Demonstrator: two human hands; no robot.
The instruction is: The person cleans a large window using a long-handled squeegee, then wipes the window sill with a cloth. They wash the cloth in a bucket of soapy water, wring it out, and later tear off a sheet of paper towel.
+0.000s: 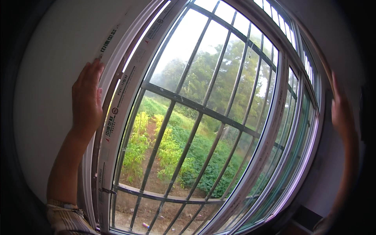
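My left hand [88, 98] is raised at the left side of the window, its fingers straight and close together, the thumb a little apart. It lies along the white outer window frame [110, 63], with nothing visible in its grasp. Right of it stands the PVC sash [124, 85], which bears printed writing. At the far right my right hand [342, 110] is raised to a thin brown strip [323, 55] that runs up along the window's right side. Fingers and thumb meet the strip's lower end; whether they grip it or only touch it is unclear.
Dark metal security bars [202, 108] cross outside the glass. A small latch [108, 191] juts from the sash's lower left. More sliding panes [296, 164] stand to the right. A pale wall [53, 88] borders the left side. Crop rows [176, 152] and trees lie outdoors.
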